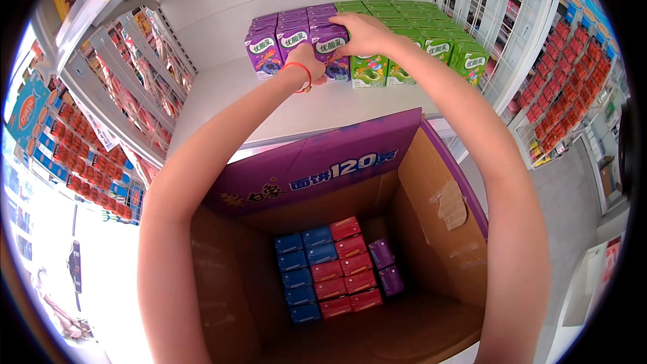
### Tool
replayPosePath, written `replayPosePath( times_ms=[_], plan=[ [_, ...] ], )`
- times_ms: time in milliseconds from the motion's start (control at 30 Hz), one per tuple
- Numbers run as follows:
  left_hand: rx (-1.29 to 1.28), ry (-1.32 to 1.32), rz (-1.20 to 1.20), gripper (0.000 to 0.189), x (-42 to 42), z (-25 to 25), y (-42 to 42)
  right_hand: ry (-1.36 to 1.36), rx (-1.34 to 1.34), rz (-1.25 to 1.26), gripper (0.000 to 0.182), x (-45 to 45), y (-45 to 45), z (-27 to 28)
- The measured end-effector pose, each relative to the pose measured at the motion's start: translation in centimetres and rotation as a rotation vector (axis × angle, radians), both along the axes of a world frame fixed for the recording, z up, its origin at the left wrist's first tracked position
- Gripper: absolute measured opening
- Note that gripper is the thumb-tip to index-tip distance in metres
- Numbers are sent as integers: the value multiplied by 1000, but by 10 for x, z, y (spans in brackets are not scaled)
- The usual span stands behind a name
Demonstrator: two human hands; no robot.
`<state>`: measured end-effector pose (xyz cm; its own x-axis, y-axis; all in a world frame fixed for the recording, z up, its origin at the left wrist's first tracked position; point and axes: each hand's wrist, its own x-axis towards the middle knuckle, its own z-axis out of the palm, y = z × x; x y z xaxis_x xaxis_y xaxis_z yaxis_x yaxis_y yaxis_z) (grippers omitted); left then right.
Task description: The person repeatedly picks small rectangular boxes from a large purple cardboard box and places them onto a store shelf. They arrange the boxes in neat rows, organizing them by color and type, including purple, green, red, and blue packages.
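Rows of purple drink cartons (264, 53) stand on a white shelf, beside rows of green drink cartons (369, 72). My left hand (306, 63), with a red cord bracelet at the wrist, is at the front of the purple rows, its fingers partly hidden. My right hand (361, 35) reaches over the rightmost purple row, with fingers on the top and right side of its front cartons. Below my arms, an open cardboard box (445, 258) holds several blue cartons (296, 278), several red cartons (328, 288) and a few purple cartons (390, 280).
The box's raised purple flap (323, 162) stands before the front edge of the white shelf (217, 96). Wire racks with red packets (571, 81) are at the right, and more hanging packets (91, 172) at the left. Grey floor (566, 202) shows at the right.
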<state>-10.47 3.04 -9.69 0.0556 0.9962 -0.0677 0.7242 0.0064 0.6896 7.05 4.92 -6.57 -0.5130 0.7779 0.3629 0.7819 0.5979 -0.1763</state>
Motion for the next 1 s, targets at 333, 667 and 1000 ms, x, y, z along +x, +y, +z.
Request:
replayPosePath(
  times_ms=[333, 667, 1000],
  plan=[
    [-106, 84, -87, 40, 2, -1, -5, -138, 19, 97, 105, 15, 2, 4],
    [-31, 330, -146, 21, 6, 17, -15, -740, -1, -142, 132, 7, -11, 30],
    [-4, 330, -142, 30, 3, 21, -21, -474, -189, -156, 126, 7, -13, 35]
  ],
)
